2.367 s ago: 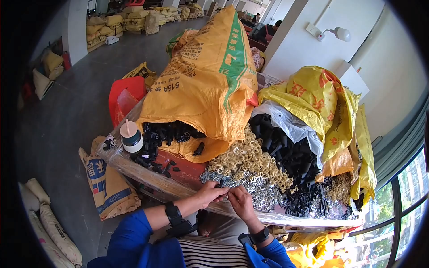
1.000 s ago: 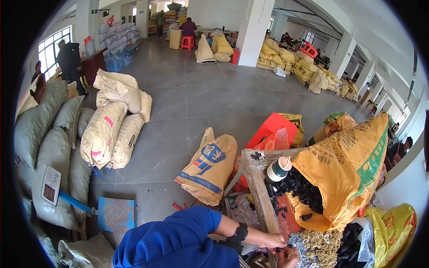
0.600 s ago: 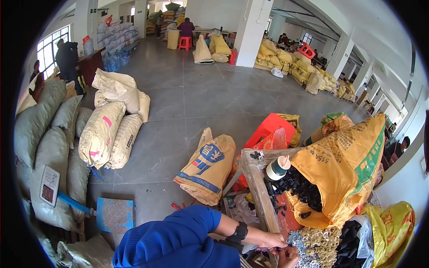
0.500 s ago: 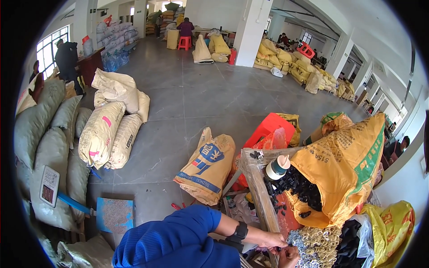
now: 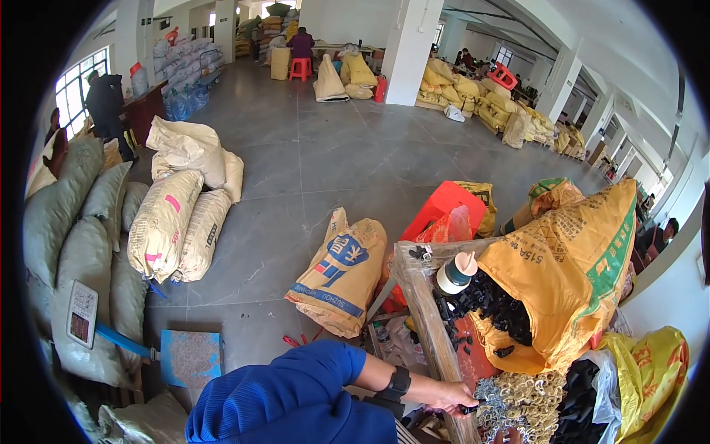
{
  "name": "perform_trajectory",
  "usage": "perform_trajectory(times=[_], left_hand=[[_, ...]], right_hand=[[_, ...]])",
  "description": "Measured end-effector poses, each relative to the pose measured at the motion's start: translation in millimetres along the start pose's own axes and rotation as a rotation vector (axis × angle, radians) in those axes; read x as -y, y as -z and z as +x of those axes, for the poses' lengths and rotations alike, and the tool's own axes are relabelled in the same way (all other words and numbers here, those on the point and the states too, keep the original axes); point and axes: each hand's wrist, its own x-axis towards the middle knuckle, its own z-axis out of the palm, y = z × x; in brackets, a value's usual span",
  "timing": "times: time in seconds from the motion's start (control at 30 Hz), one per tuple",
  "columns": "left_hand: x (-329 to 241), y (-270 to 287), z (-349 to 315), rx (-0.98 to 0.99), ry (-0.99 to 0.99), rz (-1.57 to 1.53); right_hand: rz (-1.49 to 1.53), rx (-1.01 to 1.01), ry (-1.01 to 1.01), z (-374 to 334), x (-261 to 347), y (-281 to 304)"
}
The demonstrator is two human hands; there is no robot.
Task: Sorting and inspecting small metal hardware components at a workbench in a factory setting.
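Black piece (image 5: 467, 408) — in left hand's (image 5: 449, 397) clasping fingers, forearm (image 5: 423, 391) extended rightward; right hand's (image 5: 509, 436) fingers — can't tell.

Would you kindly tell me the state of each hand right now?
Left hand: closed, holding a small black part.
Right hand: mostly cut off at the lower edge; its state cannot be told.

Across the grey floor (image 5: 274, 163) from us, a person in purple (image 5: 301, 46) sits on a red stool (image 5: 300, 69), back turned. Nearer, cream sacks (image 5: 168, 226) lie heaped near bulging grey sacks (image 5: 85, 270) and a blue platform scale (image 5: 191, 358). A red fire extinguisher (image 5: 380, 89) stands by a white pillar (image 5: 411, 55).
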Motion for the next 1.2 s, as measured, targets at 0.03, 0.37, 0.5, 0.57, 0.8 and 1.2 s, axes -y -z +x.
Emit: perform_trajectory(times=[0.03, 0.37, 0.5, 0.57, 0.8, 1.2], left_hand=[[-0.8, -0.8, 0.2, 0.006, 0.003, 0.002], [-2.3, -11.2, 1.1, 0.03, -0.01, -0.027], [-4.8, -12.2, 0.0, 0.006, -0.015, -0.032], [-4.7, -13.1, 0.8, -0.004, -0.017, -0.035], [-2.5, -19.3, 8.3, 0.027, -0.052, -0.084], [-3.7, -26.4, 11.4, 0.036, -0.093, -0.114]], right_hand=[[-0.161, 0.016, -0.006, -8.5, -13.0, 2.9], [-0.349, -0.058, -0.002, -23.9, -50.5, 7.7], [-0.442, -0.097, -0.275, -21.7, -49.0, 21.7], [-0.371, -0.17, -0.268, -21.7, -46.0, 27.5], [0.108, -0.126, -0.401, -11.9, -31.4, 21.5], [0.655, 0.177, -0.419, 8.0, 32.6, -28.1]])
